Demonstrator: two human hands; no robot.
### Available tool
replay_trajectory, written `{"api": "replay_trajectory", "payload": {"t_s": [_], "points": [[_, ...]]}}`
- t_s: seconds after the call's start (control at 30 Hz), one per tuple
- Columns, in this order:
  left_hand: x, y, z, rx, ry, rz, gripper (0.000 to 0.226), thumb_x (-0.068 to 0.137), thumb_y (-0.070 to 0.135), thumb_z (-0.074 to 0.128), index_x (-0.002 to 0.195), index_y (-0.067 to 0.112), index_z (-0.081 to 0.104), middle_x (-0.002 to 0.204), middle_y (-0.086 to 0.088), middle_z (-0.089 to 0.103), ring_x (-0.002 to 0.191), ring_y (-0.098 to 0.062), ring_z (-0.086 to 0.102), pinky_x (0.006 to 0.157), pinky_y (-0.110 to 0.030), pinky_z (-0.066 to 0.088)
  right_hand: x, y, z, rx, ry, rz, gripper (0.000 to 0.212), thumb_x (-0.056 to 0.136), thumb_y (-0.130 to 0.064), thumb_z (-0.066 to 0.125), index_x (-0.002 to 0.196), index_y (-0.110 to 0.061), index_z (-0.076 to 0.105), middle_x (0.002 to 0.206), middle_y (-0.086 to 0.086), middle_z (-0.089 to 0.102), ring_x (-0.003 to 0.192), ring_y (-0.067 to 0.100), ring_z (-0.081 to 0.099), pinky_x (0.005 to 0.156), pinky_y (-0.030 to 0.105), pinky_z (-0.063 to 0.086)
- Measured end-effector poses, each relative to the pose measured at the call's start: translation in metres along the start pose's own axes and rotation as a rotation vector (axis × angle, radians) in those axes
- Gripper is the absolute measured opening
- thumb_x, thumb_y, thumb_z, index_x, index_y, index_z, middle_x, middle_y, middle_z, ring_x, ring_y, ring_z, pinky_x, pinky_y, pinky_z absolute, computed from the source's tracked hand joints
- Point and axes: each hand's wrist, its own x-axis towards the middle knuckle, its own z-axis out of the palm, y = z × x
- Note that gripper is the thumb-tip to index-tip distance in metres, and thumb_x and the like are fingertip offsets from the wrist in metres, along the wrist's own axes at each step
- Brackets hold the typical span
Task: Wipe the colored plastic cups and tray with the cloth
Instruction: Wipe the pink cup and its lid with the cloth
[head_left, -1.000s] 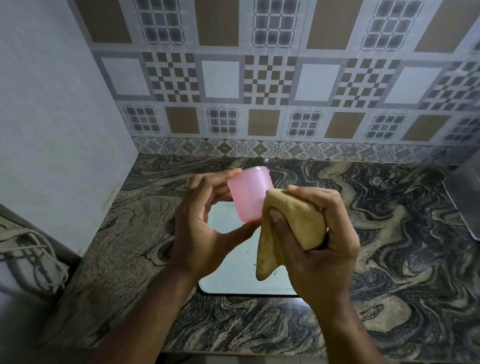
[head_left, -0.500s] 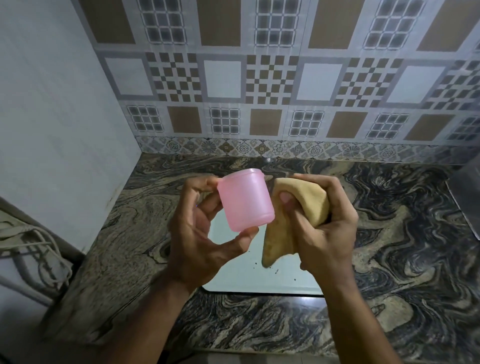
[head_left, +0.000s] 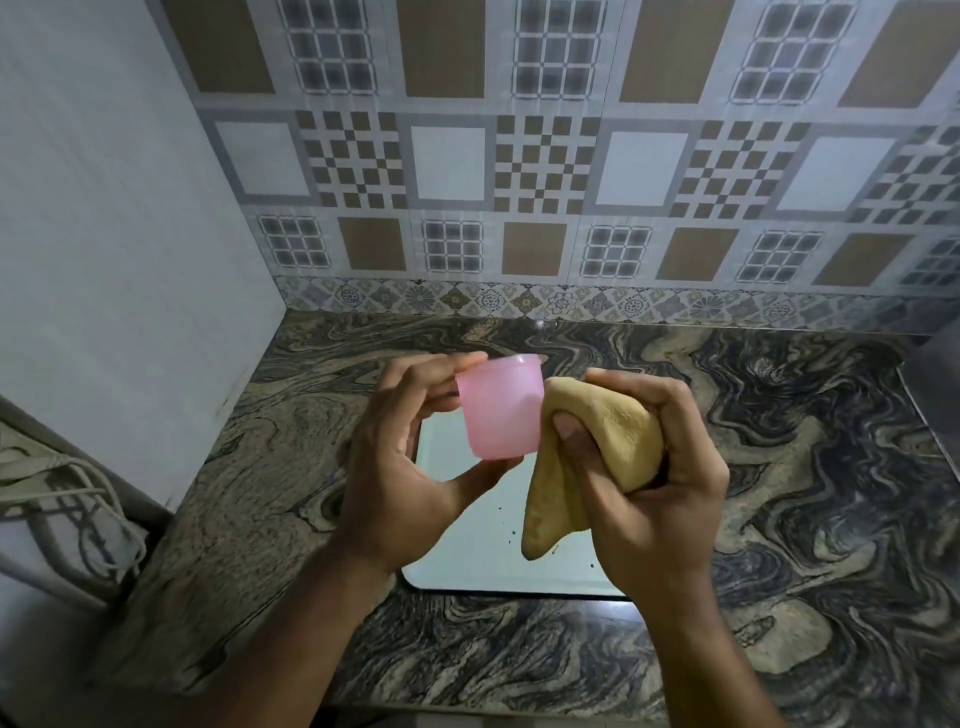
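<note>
At the moment of inspection the left hand (head_left: 395, 467) held the pink cup (head_left: 501, 410) above the counter, fingers curled over its upper end and thumb under its lower end, the cup tilted slightly. The right hand (head_left: 649, 467) was bunched around the tan cloth (head_left: 618, 441), which lay against the cup's side at its 3 o'clock; a loose tail of cloth hung toward 6 o'clock.

The white tray (head_left: 483, 551) lay flat on the marbled counter (head_left: 805, 467), directly beneath both hands, with a few dark specks on its surface. No other cups were in view. A bundle of cables (head_left: 62, 499) lay off the counter at 9 o'clock.

Judgement: the step in hand was wiping the outer wall of the pink cup. Whether the cup's open mouth faced up or down could not be settled from this angle. The next move would call for turning the cup in the left hand so the cloth reaches the unwiped side, and the tray remained to be wiped.
</note>
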Motion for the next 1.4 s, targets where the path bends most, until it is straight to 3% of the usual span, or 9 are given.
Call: {"api": "replay_trajectory", "payload": {"t_s": [0.13,0.3,0.4,0.53,0.67,0.83,1.0,1.23,1.4], "points": [[-0.001,0.002,0.0,0.022,0.0,0.04,0.069,0.074,0.021,0.095,0.134,0.013,0.06,0.128,-0.012,0.06,0.118,-0.031,0.066,0.097,-0.049,0.058,0.01,-0.007,0.004,-0.068,-0.056,-0.08,0.028,0.089,-0.018,0.084,0.114,-0.017,0.07,0.11,0.002,0.074,0.101,0.021,0.074,0.081,0.038,0.06],[-0.012,0.004,-0.003,-0.252,0.002,-0.077,0.076,0.072,0.009,0.093,0.131,0.006,0.045,0.135,-0.015,0.06,0.124,-0.036,0.065,0.096,-0.051,0.058,0.02,0.001,0.003,-0.067,-0.06,-0.025,0.026,0.089,-0.015,0.082,0.111,-0.019,0.07,0.11,0.0,0.075,0.098,0.019,0.075,0.081,0.037,0.06],[-0.014,0.009,-0.003,-0.31,0.021,-0.128,0.075,0.07,0.01,0.089,0.127,0.012,0.042,0.136,-0.009,0.058,0.12,-0.028,0.067,0.089,-0.042,0.061,0.016,0.005,0.006,-0.028,-0.044,0.034,0.026,0.088,-0.014,0.082,0.11,-0.018,0.069,0.109,-0.014,0.075,0.097,0.01,0.073,0.08,0.026,0.058],[-0.013,0.003,-0.004,-0.341,0.059,-0.197,0.077,0.072,0.014,0.088,0.133,0.011,0.041,0.136,-0.007,0.062,0.126,-0.033,0.063,0.098,-0.048,0.059,-0.004,-0.006,0.008,0.093,0.075,0.03,0.027,0.087,-0.009,0.079,0.11,-0.017,0.066,0.107,-0.02,0.073,0.095,0.002,0.069,0.081,0.017,0.055],[-0.015,0.002,-0.003,-0.319,0.053,-0.208,0.085,0.075,0.036,0.093,0.139,0.009,0.045,0.141,-0.016,0.061,0.131,-0.037,0.061,0.103,-0.052,0.057,-0.02,-0.01,0.014,0.067,0.05,-0.005,0.031,0.089,-0.016,0.083,0.114,-0.023,0.066,0.113,-0.005,0.074,0.1,0.015,0.073,0.084,0.027,0.059],[-0.012,0.0,-0.007,-0.143,0.026,-0.134,0.078,0.075,0.026,0.091,0.14,0.021,0.049,0.144,-0.007,0.062,0.129,-0.03,0.064,0.102,-0.056,0.056,-0.017,-0.008,0.009,0.041,0.012,-0.017,0.035,0.088,-0.014,0.083,0.114,-0.029,0.066,0.113,-0.008,0.074,0.1,0.019,0.073,0.083,0.035,0.06],[-0.013,0.001,-0.008,-0.061,-0.065,-0.086,0.071,0.076,0.028,0.091,0.135,0.027,0.051,0.139,0.002,0.066,0.126,-0.029,0.066,0.094,-0.056,0.058,0.002,-0.018,0.007,0.055,-0.062,-0.049,0.031,0.086,-0.008,0.082,0.111,-0.016,0.068,0.11,-0.013,0.075,0.097,0.009,0.074,0.081,0.022,0.057],[-0.017,-0.007,-0.003,-0.332,-0.02,-0.27,0.088,0.073,0.01,0.09,0.144,0.002,0.039,0.139,-0.014,0.064,0.127,-0.033,0.063,0.093,-0.049,0.058,0.017,-0.002,0.005,0.095,-0.021,0.061,0.024,0.089,-0.008,0.084,0.108,-0.013,0.069,0.103,-0.016,0.074,0.091,0.003,0.071,0.079,0.018,0.055],[-0.013,0.012,0.0,-0.487,-0.06,-0.385,0.095,0.063,0.045,0.098,0.14,0.019,0.049,0.142,-0.001,0.066,0.125,-0.025,0.067,0.094,-0.049,0.061,0.005,-0.006,0.006,0.057,-0.073,-0.032,0.028,0.086,-0.009,0.081,0.111,-0.01,0.068,0.11,-0.009,0.074,0.097,0.008,0.073,0.082,0.022,0.056]]}}
